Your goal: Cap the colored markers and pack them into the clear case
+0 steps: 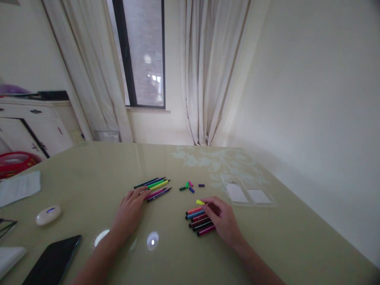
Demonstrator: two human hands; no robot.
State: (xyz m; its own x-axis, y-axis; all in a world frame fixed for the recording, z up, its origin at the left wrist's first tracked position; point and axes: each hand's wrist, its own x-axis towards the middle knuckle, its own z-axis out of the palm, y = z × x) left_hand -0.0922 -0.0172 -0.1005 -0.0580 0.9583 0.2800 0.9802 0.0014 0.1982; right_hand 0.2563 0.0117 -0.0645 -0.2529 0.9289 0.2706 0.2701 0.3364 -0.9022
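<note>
My left hand (pixel 133 206) rests on the table with its fingers stretched toward several uncapped markers. Its fingertips touch this group, where a yellow marker (pixel 159 185), a green marker (pixel 155 183) and a dark purple marker (pixel 159 194) lie side by side. Between thumb and fingertips, my right hand (pixel 223 218) pinches a small yellow marker cap (pixel 200 202). Below that hand lies a row of several capped markers, among them a magenta marker (pixel 205 231) and a blue marker (pixel 196 214); the hand partly covers their right ends.
Loose caps, such as a dark purple cap (pixel 201 185) and a pink cap (pixel 190 183), lie between the hands. A clear plastic case (pixel 251 204) lies open at right. At left are a black tablet (pixel 50 261), a white oval device (pixel 48 215) and a paper sheet (pixel 20 188).
</note>
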